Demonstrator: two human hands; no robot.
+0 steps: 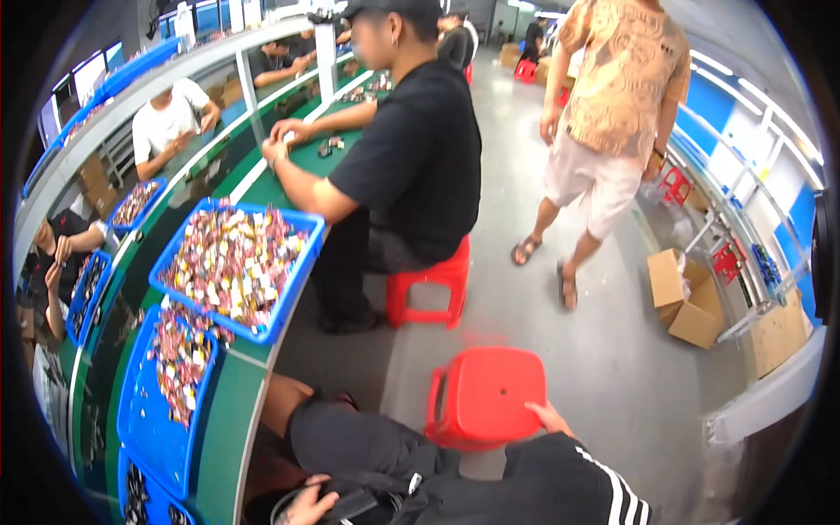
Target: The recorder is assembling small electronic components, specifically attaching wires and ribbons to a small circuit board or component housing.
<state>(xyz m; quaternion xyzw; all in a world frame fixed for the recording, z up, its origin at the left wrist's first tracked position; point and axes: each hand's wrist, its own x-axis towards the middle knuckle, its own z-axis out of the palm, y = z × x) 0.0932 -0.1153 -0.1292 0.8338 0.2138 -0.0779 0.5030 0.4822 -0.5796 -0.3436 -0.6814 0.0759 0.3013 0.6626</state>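
Beside my right leg stands a red plastic stool [494,394] with a small hole in its seat. My right hand [551,418] is closed over the stool's near right edge, part of it hidden behind my sleeve. At the lower edge, my left hand [308,506] is by my lap with its fingers apart, holding nothing that I can see. Next to it lie dark cloth and a black object [357,503] whose kind I cannot make out. My black shorts [359,437] show between the two hands.
At left, a green workbench [229,411] carries blue trays [157,437] of small multicoloured parts. A person in black [411,166] sits ahead on another red stool [429,284]. A person in a patterned shirt [617,79] stands in the aisle. An open cardboard box [687,302] lies at right.
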